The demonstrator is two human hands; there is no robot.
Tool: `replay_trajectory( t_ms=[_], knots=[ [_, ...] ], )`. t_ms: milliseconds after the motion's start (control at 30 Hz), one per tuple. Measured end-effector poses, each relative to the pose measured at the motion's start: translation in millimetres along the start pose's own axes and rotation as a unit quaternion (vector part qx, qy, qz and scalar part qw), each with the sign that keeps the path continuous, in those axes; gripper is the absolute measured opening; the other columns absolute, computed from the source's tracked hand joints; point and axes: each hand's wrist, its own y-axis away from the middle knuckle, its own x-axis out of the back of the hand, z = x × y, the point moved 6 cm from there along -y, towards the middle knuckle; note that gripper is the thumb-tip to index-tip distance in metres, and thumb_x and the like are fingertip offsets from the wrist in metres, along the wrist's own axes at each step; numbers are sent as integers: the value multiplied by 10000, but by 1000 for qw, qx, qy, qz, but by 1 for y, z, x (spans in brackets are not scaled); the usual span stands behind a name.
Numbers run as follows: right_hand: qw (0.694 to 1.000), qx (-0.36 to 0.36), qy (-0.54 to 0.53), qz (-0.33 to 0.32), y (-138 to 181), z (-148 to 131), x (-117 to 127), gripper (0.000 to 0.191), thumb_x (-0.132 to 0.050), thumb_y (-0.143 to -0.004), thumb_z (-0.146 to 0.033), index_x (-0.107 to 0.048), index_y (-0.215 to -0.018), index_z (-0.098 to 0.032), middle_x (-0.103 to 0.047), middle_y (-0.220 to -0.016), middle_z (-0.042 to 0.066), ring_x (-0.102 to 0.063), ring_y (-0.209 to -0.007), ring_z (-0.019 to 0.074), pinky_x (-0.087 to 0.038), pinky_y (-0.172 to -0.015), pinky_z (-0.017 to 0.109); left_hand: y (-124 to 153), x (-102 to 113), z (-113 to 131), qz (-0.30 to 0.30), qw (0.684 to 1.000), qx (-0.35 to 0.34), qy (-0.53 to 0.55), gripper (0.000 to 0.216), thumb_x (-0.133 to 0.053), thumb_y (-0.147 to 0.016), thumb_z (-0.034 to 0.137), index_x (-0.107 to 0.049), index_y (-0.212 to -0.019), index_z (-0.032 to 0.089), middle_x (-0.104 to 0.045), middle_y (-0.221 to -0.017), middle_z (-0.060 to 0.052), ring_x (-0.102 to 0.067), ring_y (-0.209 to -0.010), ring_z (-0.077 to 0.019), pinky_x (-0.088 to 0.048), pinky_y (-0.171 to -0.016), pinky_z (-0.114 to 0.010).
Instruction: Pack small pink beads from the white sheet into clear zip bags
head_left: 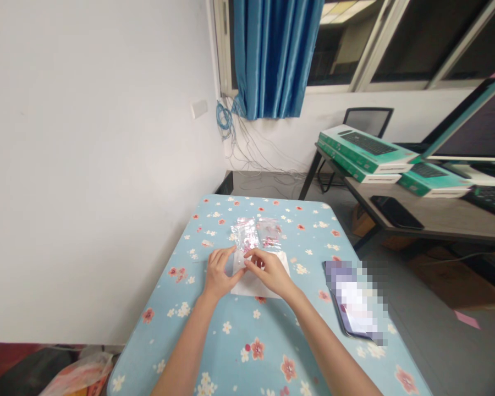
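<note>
Nearest me, two bare forearms reach in over a table (226, 360) covered in pale blue, flower-printed cloth. A phone (350, 302), its screen blurred out, lies to the right, well apart from the hands.

Further in, at the middle of the table, I see the right hand (270, 272) pinching a small pale piece (239, 264) between thumb and forefinger. The left hand (219, 270) meets the piece's left side, thumb and forefinger spread about it; I cannot tell how firmly it grips, nor what the piece is. It sits just over the left part of a white sheet (256, 289).

My worry is the fine pinch: a slip of the right fingertips could drop the piece, and pale on white, I judge it easy to lose. A dragging wrist might also shift the sheet.

Just beyond lie two clear bags (246, 231) with pinkish bits inside, near enough for a careless knuckle to nudge; an unsealed one, I suspect, could spill.

Farther off, green keyboard boxes (365, 151) rest on a desk (433, 217), and a blue curtain (272, 60) hangs behind.
</note>
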Motion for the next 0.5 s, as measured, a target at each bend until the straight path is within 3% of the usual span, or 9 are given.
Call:
replay_trajectory(
  t_ms=[233, 500],
  knots=[
    [997, -36, 69, 11, -2, 18, 10, 159, -514, -864, -291, -621, -946, -206, -638, -703, -9, -554, -583, 133, -394, -600, 246, -1, 2, 1, 5, 1000, 17, -3, 516, -686, -735, 399, -530, -1183, 197, -669, -1018, -79, -592, -962, -235, -455, -869, -392],
    [975, -32, 214, -46, -1, 44, -12, 250, -509, -824, -171, -670, -1009, -214, -696, -901, 48, -628, -779, 181, -405, -698, 265, -1, 2, -1, 2, 1000, 20, -3, 509, -664, -756, 415, -519, -1193, 197, -657, -1018, -86, -596, -948, -241, -451, -870, -404]
  ],
)
